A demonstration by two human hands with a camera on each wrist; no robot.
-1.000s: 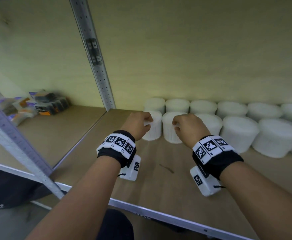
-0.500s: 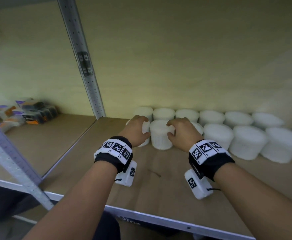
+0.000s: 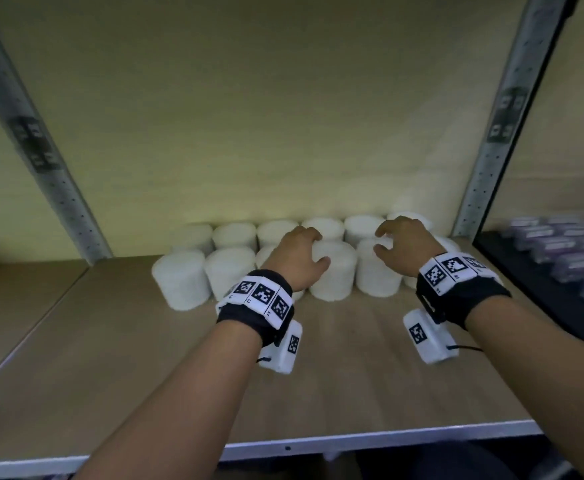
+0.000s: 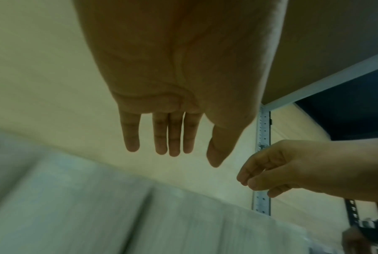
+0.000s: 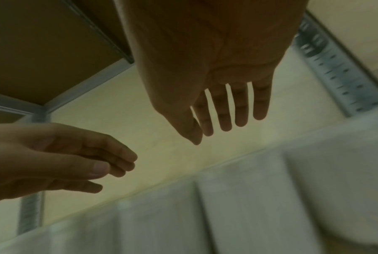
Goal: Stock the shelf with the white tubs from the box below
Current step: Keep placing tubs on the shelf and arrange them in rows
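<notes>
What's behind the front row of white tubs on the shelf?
Behind the front row of white tubs stands a second row of tubs, against the back panel. The left hand and right hand cover parts of both rows, so no full count.

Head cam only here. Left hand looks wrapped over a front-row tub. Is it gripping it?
Observer: No. The left wrist view shows the left hand with fingers straight and the palm empty, above the white tubs.
Operator: Right hand holding anything?
Observer: Nothing. In the right wrist view the right hand has its fingers straight and slightly spread, with blurred tubs below.
Operator: What's overhead?
Observer: The brown underside of the upper shelf board, edged with a metal rail.
</notes>
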